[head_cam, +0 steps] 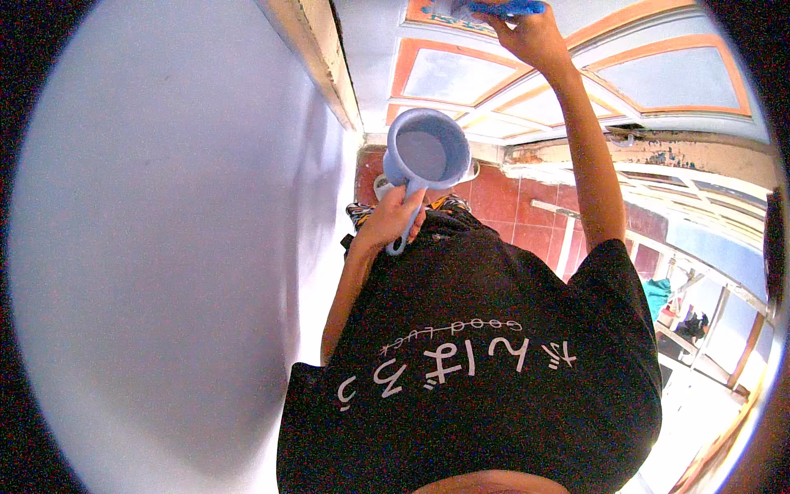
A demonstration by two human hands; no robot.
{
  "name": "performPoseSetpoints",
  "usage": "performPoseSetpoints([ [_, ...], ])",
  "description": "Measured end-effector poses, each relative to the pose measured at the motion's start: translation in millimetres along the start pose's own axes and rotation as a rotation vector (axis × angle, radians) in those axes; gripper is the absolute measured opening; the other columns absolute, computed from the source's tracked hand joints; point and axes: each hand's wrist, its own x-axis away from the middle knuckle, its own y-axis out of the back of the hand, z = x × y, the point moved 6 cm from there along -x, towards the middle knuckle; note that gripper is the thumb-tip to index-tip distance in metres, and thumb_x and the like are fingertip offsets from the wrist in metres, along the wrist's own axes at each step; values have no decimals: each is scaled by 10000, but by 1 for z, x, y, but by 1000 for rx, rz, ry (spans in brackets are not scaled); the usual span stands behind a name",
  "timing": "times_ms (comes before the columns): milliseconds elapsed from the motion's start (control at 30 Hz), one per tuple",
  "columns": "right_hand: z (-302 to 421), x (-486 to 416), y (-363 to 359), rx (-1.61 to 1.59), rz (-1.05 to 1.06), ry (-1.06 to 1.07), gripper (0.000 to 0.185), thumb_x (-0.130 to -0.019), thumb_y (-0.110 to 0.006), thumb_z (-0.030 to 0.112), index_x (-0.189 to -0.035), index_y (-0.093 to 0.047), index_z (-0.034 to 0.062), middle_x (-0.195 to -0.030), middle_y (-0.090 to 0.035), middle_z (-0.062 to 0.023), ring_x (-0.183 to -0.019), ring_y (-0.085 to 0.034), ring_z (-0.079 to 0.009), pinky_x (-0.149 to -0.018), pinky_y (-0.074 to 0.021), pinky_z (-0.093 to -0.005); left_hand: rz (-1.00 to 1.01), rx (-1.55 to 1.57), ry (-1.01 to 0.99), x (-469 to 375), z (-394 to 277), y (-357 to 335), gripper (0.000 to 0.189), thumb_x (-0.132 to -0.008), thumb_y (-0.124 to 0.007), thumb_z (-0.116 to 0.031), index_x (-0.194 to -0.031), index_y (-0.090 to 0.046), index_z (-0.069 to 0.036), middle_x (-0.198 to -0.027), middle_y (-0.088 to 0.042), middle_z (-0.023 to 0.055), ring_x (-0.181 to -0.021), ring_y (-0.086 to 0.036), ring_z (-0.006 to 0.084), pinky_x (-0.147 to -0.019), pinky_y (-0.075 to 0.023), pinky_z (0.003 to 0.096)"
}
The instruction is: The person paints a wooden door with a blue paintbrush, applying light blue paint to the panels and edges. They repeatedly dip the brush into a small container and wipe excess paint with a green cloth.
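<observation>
My left hand (pixel 389 217) grips the handle of a pale blue-grey plastic dipper (pixel 460 157), held in front of my waist. Greyish liquid, which looks like paint (pixel 421 154), lies inside it. Up at the top edge of the view, my right hand (pixel 532 38) is closed around the blue handle of a paintbrush (pixel 509 8). The brush's bristle end is over a panel of a door (pixel 453 73), partly cut off by the frame; contact cannot be told for certain. Orange trim borders the pale panels, and bluish marks show on the topmost panel (pixel 460 23).
A white wall (pixel 166 234) rises close on my left, with a worn cream door frame (pixel 311 52) beyond. Red tiles (pixel 500 200) cover the floor. The door has a handle (pixel 623 137). At right are white frame bars (pixel 568 238) and teal cloth (pixel 657 296).
</observation>
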Motion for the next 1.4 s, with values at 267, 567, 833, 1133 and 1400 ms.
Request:
performPoseSetpoints([
  [267, 5, 5, 0, 1, 6, -110, 115, -748, -728, 36, -860, -707, 28, -892, -700, -137, -825, -676, -314, -699, -552, -369, -16, 27, 43, 5, -9, -4, 281, -997, -425, -288, -885, -501, -42, -611, -513, 26, -445, -495, 120, -403, -411, 269],
  [567, 12, -6, -1, -156, 68, -218, 119, -745, -730, 45, -860, -709, 27, -909, -703, -127, -833, -677, -304, -713, -552, -370, -26, 58, 43, 5, -2, -3, 287, -998, -425, -295, -898, -502, -37, -619, -514, 31, -455, -492, 125, -413, -415, 273],
  [833, 8, -8, 0, -27, -47, -128, 98, -783, -699, 121, -876, -716, 94, -894, -704, -85, -830, -656, -297, -743, -495, -409, -44, 29, 41, 5, -2, -5, 289, -997, -430, -292, -870, -498, -41, -603, -512, 34, -456, -494, 127, -420, -416, 276],
  [1133, 19, -11, -9, 53, -67, 30, 119, -754, -691, 50, -871, -705, 65, -872, -698, -120, -821, -662, -323, -720, -525, -406, -32, 15, 49, 7, 2, -6, 320, -999, -436, -300, -827, -503, -39, -617, -521, 33, -452, -503, 125, -413, -417, 283],
  [1400, 13, -20, -21, -48, 12, -64, 110, -759, -691, 57, -867, -709, 53, -850, -693, -144, -760, -663, -342, -665, -535, -398, -23, 8, 39, 8, -3, -8, 334, -998, -437, -306, -812, -506, -37, -604, -519, 32, -444, -501, 126, -410, -416, 283],
])
